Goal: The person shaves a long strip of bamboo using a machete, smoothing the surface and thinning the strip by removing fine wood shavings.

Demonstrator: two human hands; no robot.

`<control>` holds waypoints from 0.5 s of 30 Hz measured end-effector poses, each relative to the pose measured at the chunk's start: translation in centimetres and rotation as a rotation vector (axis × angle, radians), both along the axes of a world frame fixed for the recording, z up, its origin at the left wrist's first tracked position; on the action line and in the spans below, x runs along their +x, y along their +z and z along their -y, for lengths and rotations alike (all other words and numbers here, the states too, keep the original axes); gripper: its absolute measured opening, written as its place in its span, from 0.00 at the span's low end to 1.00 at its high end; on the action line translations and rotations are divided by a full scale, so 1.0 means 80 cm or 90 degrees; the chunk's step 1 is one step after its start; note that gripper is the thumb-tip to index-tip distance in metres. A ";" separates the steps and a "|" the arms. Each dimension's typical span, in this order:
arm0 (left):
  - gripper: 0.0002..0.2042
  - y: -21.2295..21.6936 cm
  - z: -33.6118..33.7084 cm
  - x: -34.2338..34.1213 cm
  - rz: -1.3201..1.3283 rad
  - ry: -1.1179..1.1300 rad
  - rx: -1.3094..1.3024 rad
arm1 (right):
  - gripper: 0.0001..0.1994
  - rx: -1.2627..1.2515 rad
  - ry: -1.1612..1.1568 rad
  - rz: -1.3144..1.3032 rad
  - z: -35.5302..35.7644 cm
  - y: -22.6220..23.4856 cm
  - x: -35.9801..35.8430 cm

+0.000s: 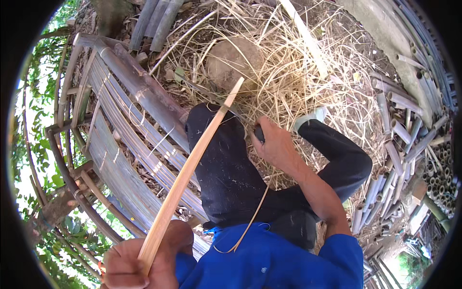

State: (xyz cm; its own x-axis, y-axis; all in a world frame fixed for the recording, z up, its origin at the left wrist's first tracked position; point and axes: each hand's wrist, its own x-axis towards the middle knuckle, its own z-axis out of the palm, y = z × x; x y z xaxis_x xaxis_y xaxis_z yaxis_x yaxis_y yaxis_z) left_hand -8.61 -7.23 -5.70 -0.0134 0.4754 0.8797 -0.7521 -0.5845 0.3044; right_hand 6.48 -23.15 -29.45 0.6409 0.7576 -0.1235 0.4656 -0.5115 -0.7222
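**Bamboo strip held across your lap, outdoors**

You are sitting outside on ground (337,72) covered with dry straw and bamboo shavings. A curved bench of split bamboo slats (120,144) runs down the left of the frame, with green leaves behind it. Cut bamboo tubes (399,159) lie piled along the right edge, and a rounded stone (236,60) sits in the straw at upper centre. Your legs in dark trousers (231,178) fill the middle of the frame.

The bamboo strip (187,168) runs diagonally from the lower left up to its pointed tip near the stone. Your left hand (139,260), at the bottom left, is clenched around the strip's lower end. Your right hand (274,142), at centre right of the strip's upper part, is closed on a dark handle (259,133); what tool it belongs to is hidden. A thin peeled sliver (250,221) curls down over your blue shirt (269,260).
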 end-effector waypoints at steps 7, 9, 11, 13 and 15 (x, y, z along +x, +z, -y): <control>0.26 -0.003 -0.011 0.021 -0.070 -0.179 0.076 | 0.15 0.062 -0.003 0.005 -0.026 0.057 -0.024; 0.15 -0.004 -0.016 0.012 -0.066 -0.195 0.058 | 0.15 0.248 0.078 0.080 -0.023 0.087 -0.041; 0.09 -0.006 -0.017 0.011 -0.059 -0.209 0.042 | 0.15 0.224 0.111 0.087 -0.019 0.091 -0.044; 0.26 -0.008 -0.013 0.019 0.011 -0.181 0.062 | 0.15 0.173 0.107 0.122 -0.027 0.074 -0.038; 0.26 -0.007 -0.011 0.026 -0.010 -0.194 0.074 | 0.14 0.029 0.023 0.041 -0.026 0.024 -0.012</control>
